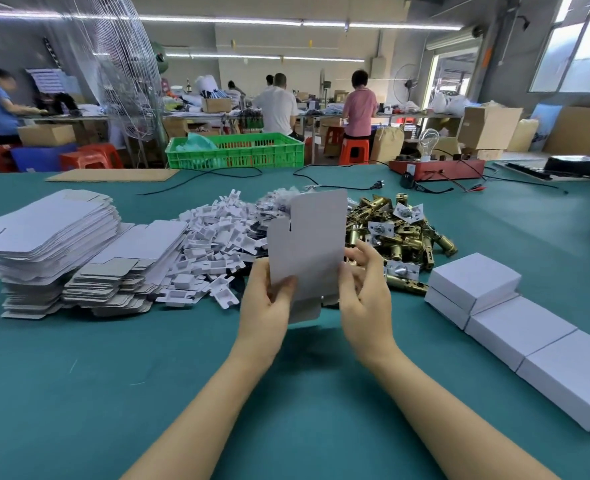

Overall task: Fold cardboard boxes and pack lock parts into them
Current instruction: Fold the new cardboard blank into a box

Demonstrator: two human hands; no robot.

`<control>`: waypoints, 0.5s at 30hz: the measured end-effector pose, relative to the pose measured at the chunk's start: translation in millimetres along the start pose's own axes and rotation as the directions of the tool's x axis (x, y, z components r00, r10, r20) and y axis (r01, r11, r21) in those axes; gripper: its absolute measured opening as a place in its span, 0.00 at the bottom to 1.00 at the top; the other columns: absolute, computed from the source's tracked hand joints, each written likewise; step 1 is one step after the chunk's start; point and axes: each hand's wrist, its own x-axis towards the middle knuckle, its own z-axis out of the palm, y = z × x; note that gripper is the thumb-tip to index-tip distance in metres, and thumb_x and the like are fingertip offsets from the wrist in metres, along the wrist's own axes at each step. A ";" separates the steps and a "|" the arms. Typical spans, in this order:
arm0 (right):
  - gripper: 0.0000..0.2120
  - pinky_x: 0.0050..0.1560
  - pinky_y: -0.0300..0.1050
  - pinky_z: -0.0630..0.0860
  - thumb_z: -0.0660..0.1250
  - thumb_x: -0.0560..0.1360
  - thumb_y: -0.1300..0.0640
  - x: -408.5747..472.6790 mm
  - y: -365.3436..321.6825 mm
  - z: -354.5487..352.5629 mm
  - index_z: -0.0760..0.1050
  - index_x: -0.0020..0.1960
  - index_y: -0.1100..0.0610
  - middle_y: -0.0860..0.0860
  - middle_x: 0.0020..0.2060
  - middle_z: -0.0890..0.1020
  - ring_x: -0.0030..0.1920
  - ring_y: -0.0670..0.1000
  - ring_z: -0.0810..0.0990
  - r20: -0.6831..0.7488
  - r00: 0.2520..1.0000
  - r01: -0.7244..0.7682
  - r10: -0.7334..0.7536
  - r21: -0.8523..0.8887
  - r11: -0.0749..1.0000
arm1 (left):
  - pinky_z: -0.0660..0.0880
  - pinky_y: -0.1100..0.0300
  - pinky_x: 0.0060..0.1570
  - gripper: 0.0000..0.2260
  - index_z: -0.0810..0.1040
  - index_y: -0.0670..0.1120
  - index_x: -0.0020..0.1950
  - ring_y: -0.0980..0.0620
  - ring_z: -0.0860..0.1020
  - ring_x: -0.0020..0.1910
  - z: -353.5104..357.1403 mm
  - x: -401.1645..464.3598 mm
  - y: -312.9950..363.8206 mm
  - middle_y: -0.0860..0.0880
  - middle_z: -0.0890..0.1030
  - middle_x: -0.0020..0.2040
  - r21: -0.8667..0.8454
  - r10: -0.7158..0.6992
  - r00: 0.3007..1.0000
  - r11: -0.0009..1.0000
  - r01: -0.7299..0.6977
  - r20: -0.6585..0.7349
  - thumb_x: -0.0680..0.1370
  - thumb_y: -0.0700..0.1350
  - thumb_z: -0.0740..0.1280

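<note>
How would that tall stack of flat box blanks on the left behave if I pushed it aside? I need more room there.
The stack of flat blanks would probably shear rather than slide as one block: its sheets already sit unevenly, edges fanned out. The smooth-looking white faces likely slip on each other. It also leans against the lower stack, which would likely shift too.

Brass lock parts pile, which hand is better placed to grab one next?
Probably the right hand: the heap of brass lock parts lies just beyond its fingers, while the left hand grips the flat white cardboard blank.
</note>
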 end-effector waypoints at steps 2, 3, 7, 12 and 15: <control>0.21 0.48 0.31 0.73 0.62 0.79 0.51 -3.4 -5.5 2.3 0.64 0.69 0.54 0.40 0.54 0.75 0.50 0.39 0.76 0.018 1.000 -0.006 0.005 0.055 0.998 | 0.75 0.68 0.48 0.15 0.70 0.56 0.55 0.60 0.79 0.49 5.6 -8.1 -0.4 0.61 0.81 0.47 0.092 0.073 0.997 0.993 -0.071 -0.019 0.80 0.36 0.64; 0.26 0.51 0.34 0.75 0.64 0.76 0.46 -6.3 -7.0 3.2 0.63 0.70 0.53 0.41 0.56 0.74 0.53 0.40 0.76 0.048 0.999 -0.019 0.016 0.063 0.998 | 0.74 0.72 0.48 0.14 0.70 0.55 0.57 0.60 0.79 0.50 7.6 -11.3 -0.2 0.61 0.80 0.49 0.151 0.126 0.992 0.981 -0.122 -0.014 0.81 0.36 0.64; 0.50 0.69 0.44 0.68 0.70 0.62 0.31 -9.1 -8.5 4.1 0.54 0.76 0.49 0.44 0.71 0.66 0.70 0.43 0.67 0.211 0.972 -0.128 0.107 0.088 0.988 | 0.66 0.74 0.61 0.22 0.64 0.50 0.73 0.64 0.73 0.63 14.8 -20.4 7.2 0.60 0.74 0.64 0.221 0.325 0.921 0.902 -0.370 0.214 0.81 0.36 0.57; 0.20 0.59 0.49 0.77 0.68 0.72 0.40 -2.0 -13.0 6.3 0.76 0.61 0.45 0.46 0.55 0.82 0.57 0.47 0.80 0.244 0.959 -0.231 0.141 0.390 0.891 | 0.61 0.59 0.74 0.22 0.66 0.44 0.73 0.51 0.64 0.75 18.3 -22.7 2.7 0.44 0.67 0.75 0.220 0.362 0.843 0.854 -0.471 0.398 0.79 0.38 0.62; 0.12 0.54 0.60 0.79 0.66 0.73 0.42 9.9 -11.6 -4.5 0.83 0.45 0.48 0.58 0.46 0.84 0.50 0.61 0.83 0.199 0.961 -0.265 0.193 0.465 0.845 | 0.61 0.63 0.72 0.28 0.68 0.41 0.73 0.53 0.63 0.73 15.6 -20.1 1.9 0.47 0.66 0.74 0.365 0.352 0.910 0.835 -0.411 0.220 0.77 0.52 0.68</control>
